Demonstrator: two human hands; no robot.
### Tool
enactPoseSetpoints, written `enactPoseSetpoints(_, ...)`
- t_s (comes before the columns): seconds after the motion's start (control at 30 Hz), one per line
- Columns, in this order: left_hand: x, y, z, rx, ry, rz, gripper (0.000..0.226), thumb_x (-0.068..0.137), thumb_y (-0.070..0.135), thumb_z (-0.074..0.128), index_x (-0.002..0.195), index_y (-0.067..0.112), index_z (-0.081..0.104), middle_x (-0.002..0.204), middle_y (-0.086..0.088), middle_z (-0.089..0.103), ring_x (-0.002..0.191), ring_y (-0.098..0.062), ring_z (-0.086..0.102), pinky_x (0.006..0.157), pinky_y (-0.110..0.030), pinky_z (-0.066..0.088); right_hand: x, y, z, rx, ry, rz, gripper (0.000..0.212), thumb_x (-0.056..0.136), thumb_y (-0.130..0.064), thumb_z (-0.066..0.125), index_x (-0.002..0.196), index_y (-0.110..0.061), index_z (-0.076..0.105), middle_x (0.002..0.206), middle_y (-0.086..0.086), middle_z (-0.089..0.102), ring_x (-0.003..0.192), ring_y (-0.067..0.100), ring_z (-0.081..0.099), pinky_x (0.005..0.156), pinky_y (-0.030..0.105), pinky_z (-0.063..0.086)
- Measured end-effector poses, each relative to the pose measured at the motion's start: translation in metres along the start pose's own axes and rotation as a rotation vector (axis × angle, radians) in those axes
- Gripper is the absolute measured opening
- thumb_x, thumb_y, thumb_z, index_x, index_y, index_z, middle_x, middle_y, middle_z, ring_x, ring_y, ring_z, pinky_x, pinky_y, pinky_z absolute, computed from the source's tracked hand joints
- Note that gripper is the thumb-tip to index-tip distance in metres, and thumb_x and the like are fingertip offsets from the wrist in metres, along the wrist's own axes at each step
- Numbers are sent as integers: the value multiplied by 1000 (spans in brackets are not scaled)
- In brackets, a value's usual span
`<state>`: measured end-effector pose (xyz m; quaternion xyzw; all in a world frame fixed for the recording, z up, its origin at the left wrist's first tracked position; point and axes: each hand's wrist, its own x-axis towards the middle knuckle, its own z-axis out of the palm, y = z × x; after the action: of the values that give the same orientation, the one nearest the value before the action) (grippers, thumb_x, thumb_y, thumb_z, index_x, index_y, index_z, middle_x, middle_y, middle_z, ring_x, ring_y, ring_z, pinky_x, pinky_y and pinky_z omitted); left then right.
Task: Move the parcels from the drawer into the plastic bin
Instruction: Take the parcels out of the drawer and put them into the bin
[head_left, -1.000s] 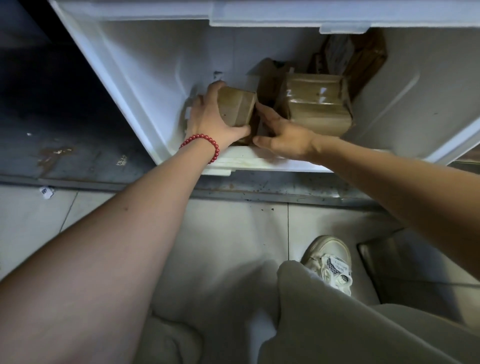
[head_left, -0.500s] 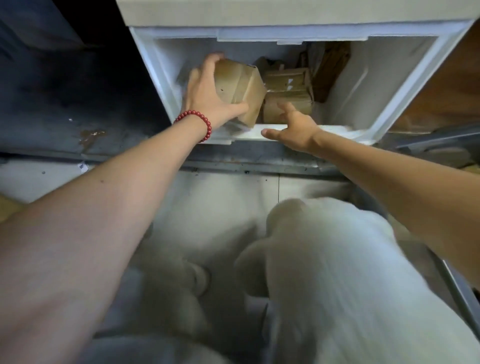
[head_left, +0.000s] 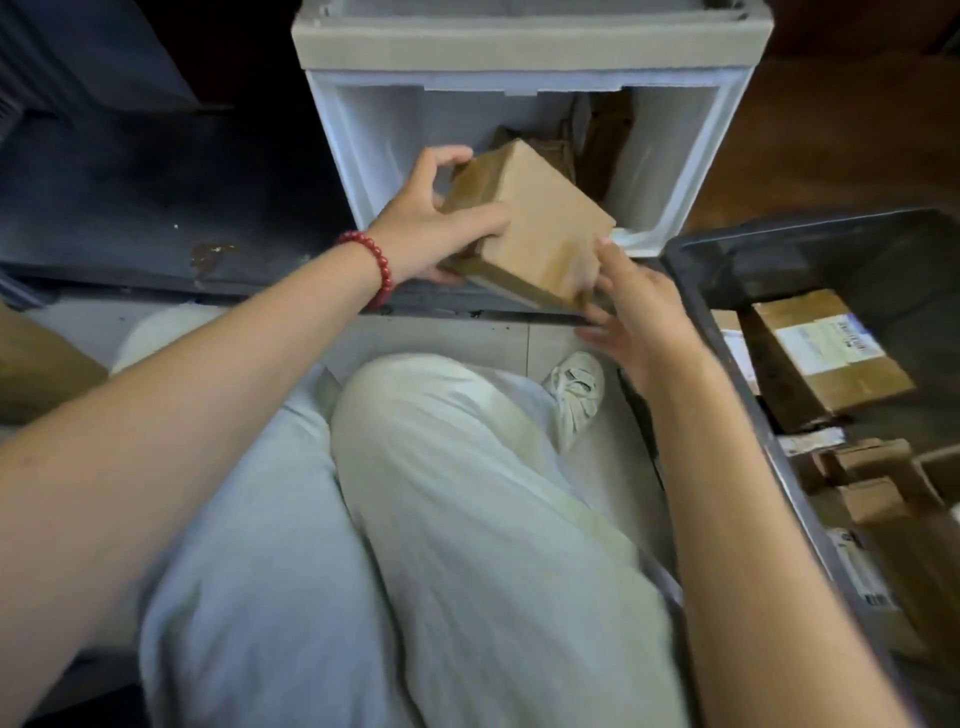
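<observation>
Matt brown cardboard parcel (head_left: 540, 228); smooth white plastic drawer (head_left: 358, 150); dark glossy plastic bin (head_left: 727, 332); pale cloth trousers (head_left: 467, 519)

A flat brown cardboard parcel (head_left: 540, 228) is held over the front edge of the open white plastic drawer (head_left: 363, 135), with the left hand (head_left: 421, 228) on its left and the right hand (head_left: 639, 317) at its near right corner. More brown parcels (head_left: 605, 135) lie in the drawer's back right. The dark plastic bin (head_left: 805, 223) is set right of the drawer, and labelled cardboard parcels (head_left: 831, 358) lie in it.

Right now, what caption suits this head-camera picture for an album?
The left hand and right hand hold a brown parcel over the open white drawer, beside a bin holding parcels.
</observation>
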<state>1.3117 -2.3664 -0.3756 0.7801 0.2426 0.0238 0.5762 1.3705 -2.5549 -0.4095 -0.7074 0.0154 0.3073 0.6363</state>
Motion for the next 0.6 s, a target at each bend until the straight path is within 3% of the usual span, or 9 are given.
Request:
enactPoseSetpoints(0.13, -18, -1, 15, -212, -93, -124, 70, 63, 28, 66, 126, 38, 40, 113, -4, 56, 95, -20, 64, 72, -43, 59, -27, 11, -2, 184, 25, 73, 34, 97, -53, 45, 119, -28, 49, 108, -7, 59, 107, 16, 59, 85, 35, 52)
enactPoseSetpoints(0.2, -18, -1, 24, -260, -94, -131, 66, 68, 26, 64, 128, 36, 39, 110, -2, 55, 97, -20, 62, 76, -44, 59, -23, 7, -4, 188, 85, 66, 33, 97, -51, 46, 122, -28, 49, 102, -10, 56, 105, 14, 58, 89, 34, 50)
enactPoseSetpoints(0.27, -10, 1, 31, -315, -88, -140, 57, 80, 24, 61, 132, 32, 38, 113, -1, 53, 100, -21, 60, 78, -42, 58, -18, 6, -8, 167, 135, 34, 39, 96, -52, 47, 128, -29, 50, 113, -11, 57, 110, 12, 55, 95, 36, 46)
enactPoseSetpoints(0.33, 0, 0, 36, -298, -74, -145, 49, 87, 22, 56, 133, 30, 40, 115, 0, 53, 101, -19, 59, 80, -42, 58, -16, 12, -12, 166, 143, 27, 31, 95, -54, 46, 118, -34, 52, 119, -12, 57, 110, 9, 54, 92, 34, 43)
enactPoseSetpoints(0.4, 9, -2, 38, -232, -68, -155, 45, 87, 25, 57, 130, 31, 43, 118, -1, 54, 101, -17, 58, 81, -42, 57, -14, 18, -16, 171, 145, 49, 22, 96, -54, 45, 107, -36, 50, 111, -12, 55, 98, 4, 53, 84, 29, 40)
enactPoseSetpoints(0.5, 18, -5, 41, -87, -75, -155, 45, 85, 41, 63, 126, 37, 44, 115, 4, 56, 103, -16, 58, 85, -42, 55, -7, 21, -22, 189, 198, 84, 18, 96, -55, 45, 90, -38, 47, 108, -9, 55, 100, 3, 51, 90, 34, 43)
enactPoseSetpoints(0.6, 22, -5, 42, -17, -86, -107, 46, 83, 50, 63, 124, 40, 45, 105, 19, 57, 96, -3, 58, 76, -30, 55, -1, 21, -27, 199, 202, 68, 26, 96, -56, 45, 108, -35, 54, 122, -4, 60, 108, 2, 53, 85, 27, 44)
